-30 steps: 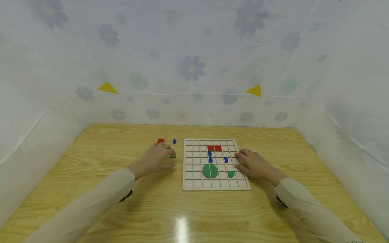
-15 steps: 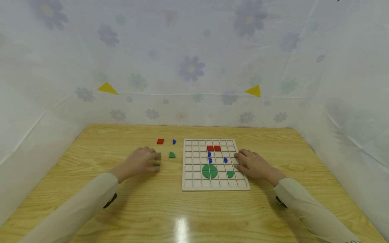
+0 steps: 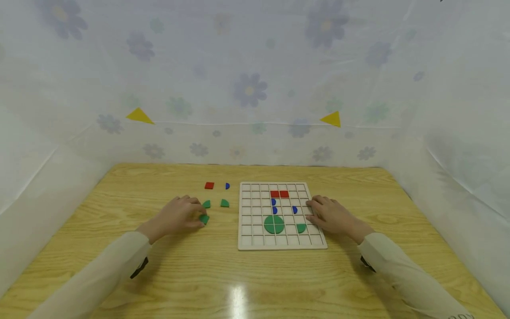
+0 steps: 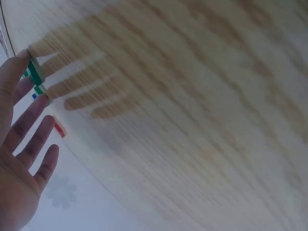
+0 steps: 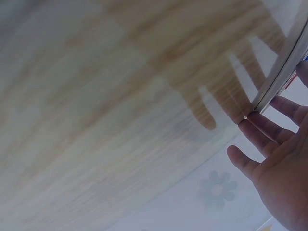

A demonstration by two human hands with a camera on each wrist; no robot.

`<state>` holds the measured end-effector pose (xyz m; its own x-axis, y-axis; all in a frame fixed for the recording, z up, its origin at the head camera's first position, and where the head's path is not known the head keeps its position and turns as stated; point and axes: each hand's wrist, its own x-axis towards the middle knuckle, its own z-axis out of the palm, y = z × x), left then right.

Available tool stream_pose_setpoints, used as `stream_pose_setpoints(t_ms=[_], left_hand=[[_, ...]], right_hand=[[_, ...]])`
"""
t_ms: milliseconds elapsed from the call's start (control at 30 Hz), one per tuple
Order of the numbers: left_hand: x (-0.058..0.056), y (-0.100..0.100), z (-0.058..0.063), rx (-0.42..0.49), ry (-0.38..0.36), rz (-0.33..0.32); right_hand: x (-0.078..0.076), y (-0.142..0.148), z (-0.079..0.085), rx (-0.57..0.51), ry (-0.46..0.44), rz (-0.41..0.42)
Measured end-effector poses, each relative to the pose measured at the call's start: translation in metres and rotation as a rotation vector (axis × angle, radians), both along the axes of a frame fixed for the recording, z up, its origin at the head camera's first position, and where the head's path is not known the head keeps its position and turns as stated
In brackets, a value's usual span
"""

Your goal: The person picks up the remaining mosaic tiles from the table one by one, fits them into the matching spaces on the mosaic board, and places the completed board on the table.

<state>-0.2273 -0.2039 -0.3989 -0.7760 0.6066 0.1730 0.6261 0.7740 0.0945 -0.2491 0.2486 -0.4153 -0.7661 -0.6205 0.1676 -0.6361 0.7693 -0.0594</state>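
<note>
My left hand (image 3: 179, 215) pinches a green quarter-circle tile (image 3: 204, 219) between thumb and index finger, left of the grid board. In the left wrist view the same green tile (image 4: 34, 71) shows edge-on at the fingertips, the other fingers spread. Two more green quarter-circle tiles lie just beyond, one (image 3: 206, 204) near the index finger and one (image 3: 225, 203) closer to the board. My right hand (image 3: 330, 215) rests its fingertips on the right edge of the pale grid board (image 3: 249, 246); the right wrist view shows its fingers (image 5: 260, 137) fairly straight at that edge.
Farther back lie a red square tile (image 3: 209, 185) and a blue half-circle tile (image 3: 227, 186). On the board are two red squares (image 3: 280, 194), several blue half-circles (image 3: 295, 210), a green circle of quarters (image 3: 274, 224) and a lone green quarter (image 3: 301, 228). White curtains (image 3: 255, 146) surround the wooden table (image 3: 191, 274).
My left hand has drawn back to the left, away from the board, uncovering the green tiles, and has come to a green quarter-circle tile. My right hand stays at the board's edge.
</note>
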Motion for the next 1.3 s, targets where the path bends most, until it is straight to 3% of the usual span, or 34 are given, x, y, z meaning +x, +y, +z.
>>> stream_pose_setpoints(t_ms=[533, 1300], left_hand=[[-0.0018, -0.0013, -0.0048, 0.002, 0.060, -0.024], [0.0002, -0.0008, -0.0032, 0.045, 0.088, -0.059]], right_hand=[[0.0010, -0.0006, 0.0016, 0.001, -0.015, -0.009], [0.0026, -0.0017, 0.0037, 0.013, -0.014, -0.014]])
